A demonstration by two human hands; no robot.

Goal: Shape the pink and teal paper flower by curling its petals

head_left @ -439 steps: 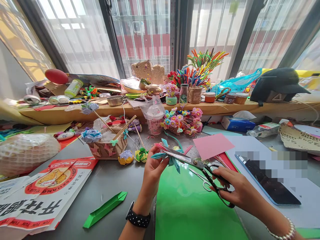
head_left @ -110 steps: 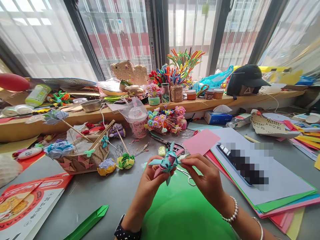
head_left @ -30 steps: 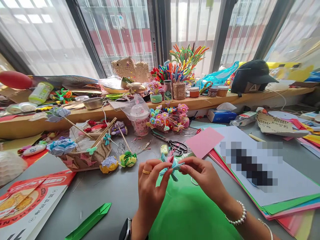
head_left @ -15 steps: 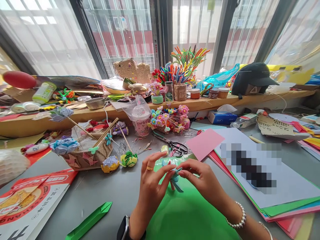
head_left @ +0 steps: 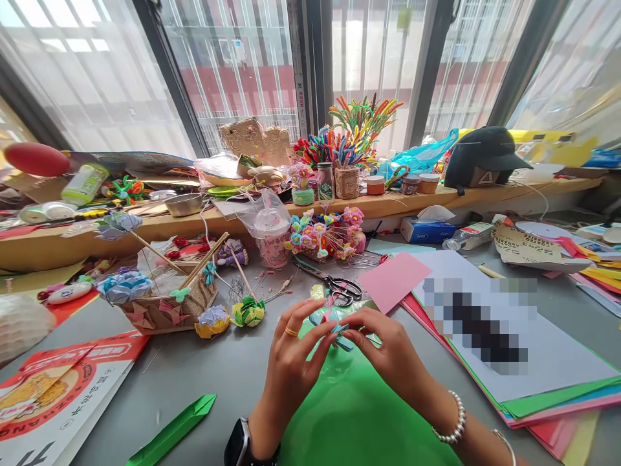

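Note:
Between the fingertips of both hands is a small light-blue folded paper piece (head_left: 343,343) with narrow pointed parts; the fingers cover much of it. My left hand (head_left: 295,349), with a ring and a dark watch at the wrist, pinches it from the left. My right hand (head_left: 383,343), wearing a beaded bracelet, pinches its right side. Below the hands a shiny green sheet (head_left: 363,414) spreads over the grey table. Just beyond the fingers lie black-handled scissors (head_left: 342,289) and a pink paper square (head_left: 395,279).
A stack of coloured paper (head_left: 514,323) lies at right. On the left are a cardboard box (head_left: 165,310) with paper flowers, a folded green paper strip (head_left: 174,430) and a printed bag (head_left: 53,388). A crowded wooden ledge (head_left: 233,217) runs along the back, behind a plastic cup (head_left: 272,243).
The blue paper piece has turned between the fingertips, its pointed parts now lying flatter to the right. Both hands keep their pinch. The view has shifted slightly.

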